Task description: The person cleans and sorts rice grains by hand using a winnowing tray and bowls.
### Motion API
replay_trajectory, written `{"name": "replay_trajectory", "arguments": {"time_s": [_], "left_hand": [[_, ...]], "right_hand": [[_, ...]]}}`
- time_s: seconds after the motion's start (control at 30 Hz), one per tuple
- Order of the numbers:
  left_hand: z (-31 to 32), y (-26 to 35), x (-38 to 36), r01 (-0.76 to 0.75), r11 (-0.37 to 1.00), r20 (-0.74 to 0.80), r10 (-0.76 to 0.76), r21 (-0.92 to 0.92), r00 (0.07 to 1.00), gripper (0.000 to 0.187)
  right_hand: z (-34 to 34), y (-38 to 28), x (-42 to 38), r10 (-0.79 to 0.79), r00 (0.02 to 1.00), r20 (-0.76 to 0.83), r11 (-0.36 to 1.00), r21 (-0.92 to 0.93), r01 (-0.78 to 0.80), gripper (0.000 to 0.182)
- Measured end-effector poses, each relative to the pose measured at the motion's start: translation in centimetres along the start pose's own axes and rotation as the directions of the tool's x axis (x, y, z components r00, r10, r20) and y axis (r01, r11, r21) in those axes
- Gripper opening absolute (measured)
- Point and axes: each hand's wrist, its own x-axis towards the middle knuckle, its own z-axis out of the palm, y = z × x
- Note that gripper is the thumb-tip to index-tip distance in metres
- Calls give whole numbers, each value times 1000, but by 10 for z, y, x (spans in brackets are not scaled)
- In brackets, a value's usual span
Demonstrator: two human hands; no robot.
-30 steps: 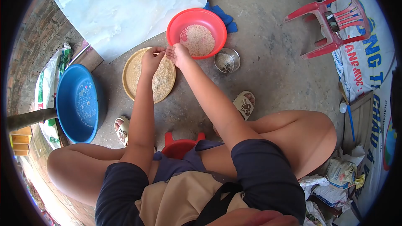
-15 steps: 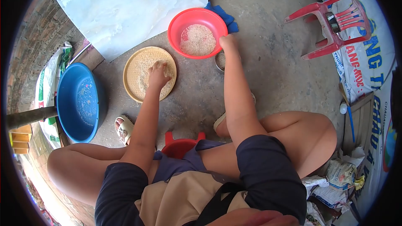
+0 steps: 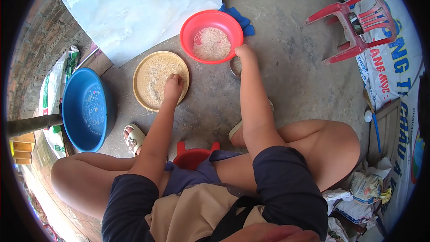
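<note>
A round woven tray (image 3: 142, 96) with pale grains spread over it lies on the concrete floor. Over its right side is my left hand (image 3: 174, 84), fingers curled together; whatever they pinch is too small to make out. A pink-red basin (image 3: 190, 26) holds a heap of similar grains (image 3: 212, 45). My right hand (image 3: 243, 52) is closed on the basin's lower right rim. Beneath that hand a small metal bowl (image 3: 235, 66) is partly hidden.
A large blue basin (image 3: 87, 112) stands at left. White sheeting (image 3: 130, 9) covers the floor at the top, with a blue cloth (image 3: 239, 18) beside the basin. At upper right is a red plastic stool (image 3: 354, 27); bags lie at lower right.
The fingers of my left hand were spread on the grains and are now drawn together, with the hand slightly lower and to the right. My right hand stays at the basin's rim.
</note>
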Motion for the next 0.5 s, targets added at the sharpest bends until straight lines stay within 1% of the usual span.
{"name": "replay_trajectory", "arguments": {"time_s": [0.07,0.1,0.2,0.23,0.27,0.3,0.33,0.4,0.43,0.5], "left_hand": [[3,0,-1,-12,1000,-13,12,10,1000,11],[4,0,-1,-23,1000,-27,24,20,999,8],[3,0,0,-27,1000,-30,27,-4,999,9],[2,-1,1,-28,1000,-31,28,-6,999,9],[1,-4,4,40,998,33,-38,-44,999,10],[-1,-8,6,110,991,99,-102,-78,990,11],[-3,-12,8,110,991,98,-102,-81,990,11],[-6,-18,15,336,915,190,-297,-224,936,12],[-10,-16,19,334,916,190,-295,-224,936,12],[-31,-4,28,464,759,206,-417,-458,885,14]], "right_hand": [[-14,-13,-9,2,999,-51,1000,20,-1,39],[-21,-21,-14,2,999,-52,1000,19,-1,39],[-37,-48,-31,-7,998,-61,998,63,11,39],[-38,-56,-38,-82,995,-58,985,146,90,37],[-34,-62,-40,-157,986,-61,960,226,167,36],[-20,-69,-32,-210,978,2,917,346,197,34],[-1,-75,-21,-269,961,59,861,462,213,33],[23,-89,-35,-348,928,135,743,643,185,32],[26,-96,-55,-370,889,271,724,683,94,38],[46,-105,-74,-381,849,366,681,732,-10,43]]}}
